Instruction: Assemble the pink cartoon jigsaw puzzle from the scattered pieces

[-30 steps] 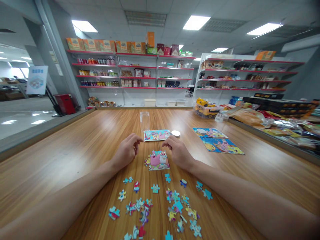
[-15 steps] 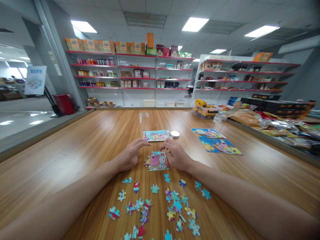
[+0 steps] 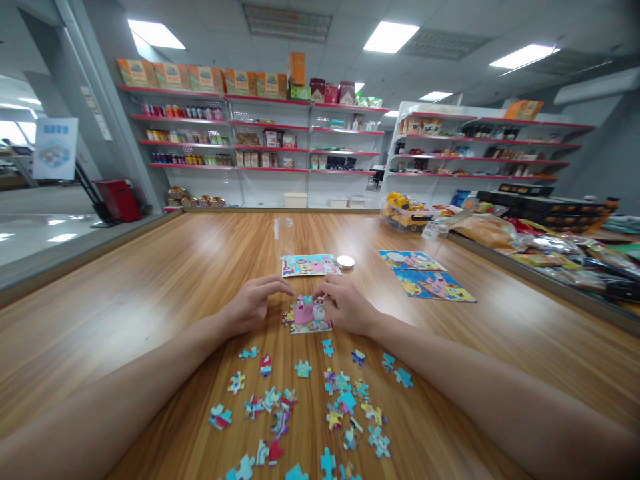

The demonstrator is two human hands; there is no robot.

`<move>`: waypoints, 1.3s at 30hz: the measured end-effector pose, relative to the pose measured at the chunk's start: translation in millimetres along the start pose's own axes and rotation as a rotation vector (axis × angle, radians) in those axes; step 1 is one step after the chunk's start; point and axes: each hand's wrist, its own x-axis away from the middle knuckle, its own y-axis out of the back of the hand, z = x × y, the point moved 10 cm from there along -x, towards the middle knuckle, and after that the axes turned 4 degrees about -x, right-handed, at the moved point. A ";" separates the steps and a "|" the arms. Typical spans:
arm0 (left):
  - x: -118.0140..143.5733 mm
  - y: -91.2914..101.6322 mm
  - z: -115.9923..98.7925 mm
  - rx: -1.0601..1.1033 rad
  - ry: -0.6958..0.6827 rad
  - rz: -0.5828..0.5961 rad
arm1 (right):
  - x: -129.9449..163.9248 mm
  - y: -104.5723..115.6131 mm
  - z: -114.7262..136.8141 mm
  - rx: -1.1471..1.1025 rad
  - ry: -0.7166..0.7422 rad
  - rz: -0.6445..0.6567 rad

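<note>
Loose pieces: scattered on the wooden table, nearest to the viewer, between the two forearms; mostly blue, some pink and yellow.

Assembled part: a small joined block with pink and white figures, lying flat just beyond the loose pieces, in the middle.

Left hand: rests on the table at the left edge of the assembled part; fingers half curled, the tips reaching over its far corner. It seems to touch the block, not to grasp it; if a piece is between the fingers, I cannot tell.

Right hand: at the right edge of the block, fingers bent and close together, the tips pressing on its far side.

Step in hand: I judge that both hands are pressing or fitting a piece at the far edge of the block.

Next move: probably needs a free hand to reach back to the near pile for a matching piece.

Farther: a picture card, a white lid, a clear jar.
</note>
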 end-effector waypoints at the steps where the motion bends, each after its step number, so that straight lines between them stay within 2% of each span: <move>1: 0.1 -1.1 0.0 -0.001 0.000 0.007 | -0.1 0.0 -0.2 0.001 -0.005 0.000; 11: -4.6 -12.9 -14.7 0.053 -0.050 0.141 | -1.0 0.0 3.0 0.010 -0.006 0.008; 19: -5.1 -12.8 -10.8 0.071 -0.034 0.136 | -0.9 1.2 7.3 0.009 -0.017 0.005; 21: -7.6 -11.8 -21.2 0.062 -0.058 0.143 | -0.7 0.3 6.5 0.003 -0.021 0.011; 24: -14.8 -14.8 -54.7 0.090 -0.118 0.192 | -0.3 -2.0 5.5 0.014 -0.013 0.027; 26: -18.8 -25.3 -81.7 0.137 -0.142 0.301 | 0.0 -3.3 5.1 0.020 -0.008 0.037; 28: -18.3 -42.0 -105.8 0.198 -0.147 0.472 | 0.3 -3.3 4.5 0.016 -0.013 0.037; 30: -14.9 -53.8 -125.4 0.246 -0.179 0.595 | 0.6 -2.5 4.7 0.009 -0.019 0.031; 33: -10.9 -60.8 -136.7 0.248 -0.214 0.660 | 0.6 -1.2 6.7 0.001 -0.017 0.026; 39: -11.2 -58.7 -139.2 0.234 -0.244 0.632 | 0.1 -1.9 6.3 0.022 -0.022 0.030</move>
